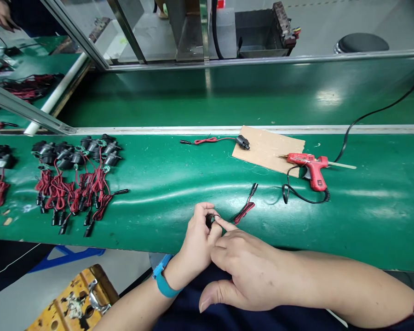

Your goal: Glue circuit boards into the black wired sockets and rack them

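Observation:
Close to the table's front edge, my left hand (200, 234), with a blue band at the wrist, is closed round a small black round part (210, 220). Most of that part is hidden by the fingers. My right hand (239, 257) presses an outstretched index fingertip against it; the thumb stands apart and the other fingers are curled, with nothing seen in them. Just beyond my hands lies a bundled red-and-black cable (244, 210) with a black plug; whether it joins the held part is hidden.
A red glue gun (312, 168) with a glue stick rests partly on a cardboard sheet (269, 146), its black cord running right. A black wired part (243, 142) touches the cardboard. Several similar parts (69, 156) are heaped left. Behind the table is a metal frame (227, 59); another person's hand (2, 14) shows top left.

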Motion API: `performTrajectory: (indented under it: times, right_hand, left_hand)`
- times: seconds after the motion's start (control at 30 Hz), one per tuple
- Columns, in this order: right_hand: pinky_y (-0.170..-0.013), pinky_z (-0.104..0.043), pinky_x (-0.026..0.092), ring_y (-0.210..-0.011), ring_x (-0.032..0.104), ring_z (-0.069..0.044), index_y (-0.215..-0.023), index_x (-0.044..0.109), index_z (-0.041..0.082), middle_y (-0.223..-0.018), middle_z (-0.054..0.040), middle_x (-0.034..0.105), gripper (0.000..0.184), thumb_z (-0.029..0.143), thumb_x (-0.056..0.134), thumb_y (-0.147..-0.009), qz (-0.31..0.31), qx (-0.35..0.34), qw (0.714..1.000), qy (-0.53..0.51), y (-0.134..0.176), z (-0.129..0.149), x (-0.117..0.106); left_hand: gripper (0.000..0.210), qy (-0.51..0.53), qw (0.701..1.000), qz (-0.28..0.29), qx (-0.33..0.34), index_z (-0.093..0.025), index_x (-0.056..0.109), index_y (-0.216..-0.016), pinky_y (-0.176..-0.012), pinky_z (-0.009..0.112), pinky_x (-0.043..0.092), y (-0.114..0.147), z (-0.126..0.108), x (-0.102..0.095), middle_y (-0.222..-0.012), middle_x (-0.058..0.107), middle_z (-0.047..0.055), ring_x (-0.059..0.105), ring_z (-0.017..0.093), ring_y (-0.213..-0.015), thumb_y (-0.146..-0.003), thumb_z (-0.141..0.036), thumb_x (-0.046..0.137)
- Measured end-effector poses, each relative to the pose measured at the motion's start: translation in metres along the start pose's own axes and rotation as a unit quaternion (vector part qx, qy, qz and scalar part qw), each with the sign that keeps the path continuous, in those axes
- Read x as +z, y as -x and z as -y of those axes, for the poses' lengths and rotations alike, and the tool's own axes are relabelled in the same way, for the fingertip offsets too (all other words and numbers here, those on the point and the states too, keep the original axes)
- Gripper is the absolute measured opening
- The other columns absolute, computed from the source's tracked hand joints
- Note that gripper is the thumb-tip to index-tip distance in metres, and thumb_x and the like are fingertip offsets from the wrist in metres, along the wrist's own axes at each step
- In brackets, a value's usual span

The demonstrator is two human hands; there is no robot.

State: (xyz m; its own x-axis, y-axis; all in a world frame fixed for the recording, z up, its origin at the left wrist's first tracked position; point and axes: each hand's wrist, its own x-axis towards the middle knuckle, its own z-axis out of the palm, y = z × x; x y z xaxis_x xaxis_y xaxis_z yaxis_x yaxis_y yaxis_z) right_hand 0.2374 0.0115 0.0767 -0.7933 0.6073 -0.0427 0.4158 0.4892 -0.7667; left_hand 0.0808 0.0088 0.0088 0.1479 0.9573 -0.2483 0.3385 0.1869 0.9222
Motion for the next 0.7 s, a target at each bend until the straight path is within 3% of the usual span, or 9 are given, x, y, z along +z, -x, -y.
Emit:
performTrajectory:
  times: [0.4,0.53,0.7]
  right_hand:
    - [-0.100,-0.048,0.049,-0.082,0.062,-0.024,-0.086,0.072,0.012,-0.079,-0.0081,0.067,0.065,0.077,0.059,-0.087,-0.018,0.012,0.999,-0.037,0.006,0.004,-0.001]
    - [-0.105,-0.052,0.047,-0.078,0.061,-0.022,-0.083,0.071,0.013,-0.075,-0.0056,0.065,0.062,0.075,0.062,-0.087,-0.021,0.009,0.999,-0.046,0.008,0.004,-0.001]
    - [-0.108,-0.054,0.045,-0.087,0.064,-0.026,-0.088,0.073,0.012,-0.084,-0.0093,0.069,0.063,0.074,0.062,-0.087,-0.015,0.009,0.999,-0.048,0.007,0.003,0.000]
  left_hand:
    - [0.031,-0.009,1.000,0.008,-0.019,-0.024,0.044,-0.124,-0.071,0.033,0.051,0.004,-0.003,0.001,-0.111,0.062,0.006,0.064,0.022,-0.097,-0.094,-0.025,0.055]
    - [0.030,-0.019,1.000,0.003,-0.011,-0.024,0.045,-0.123,-0.075,0.035,0.052,0.003,-0.004,0.002,-0.110,0.063,0.006,0.064,0.021,-0.097,-0.095,-0.021,0.054]
    - [0.029,-0.021,1.000,0.004,-0.015,-0.024,0.045,-0.123,-0.075,0.036,0.052,0.004,-0.005,0.002,-0.108,0.064,0.005,0.064,0.021,-0.094,-0.095,-0.023,0.053]
